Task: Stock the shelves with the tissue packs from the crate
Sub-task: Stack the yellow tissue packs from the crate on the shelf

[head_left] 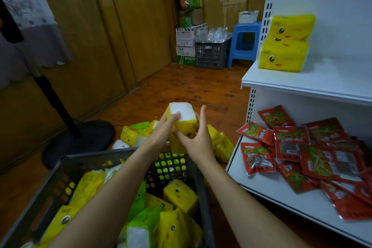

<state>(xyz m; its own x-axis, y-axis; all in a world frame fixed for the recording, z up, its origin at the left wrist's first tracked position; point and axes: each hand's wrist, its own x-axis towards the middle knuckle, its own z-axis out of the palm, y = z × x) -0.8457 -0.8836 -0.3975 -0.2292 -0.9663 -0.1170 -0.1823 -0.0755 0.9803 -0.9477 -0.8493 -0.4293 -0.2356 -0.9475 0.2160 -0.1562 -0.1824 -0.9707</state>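
A yellow tissue pack with a white end is held upright above the floor, beyond the far rim of the grey crate. My left hand grips its left side with fingers over the white end. My right hand holds its right side, thumb on the front and fingers straight along the far side. The crate holds several yellow and green packs. More packs lie on the floor behind the crate. Two yellow packs are stacked on the upper white shelf.
The lower shelf carries several red snack packets. A black fan stand is on the floor at left. At the back stand a grey crate of bottles, cardboard boxes and a blue stool. The floor is wooden.
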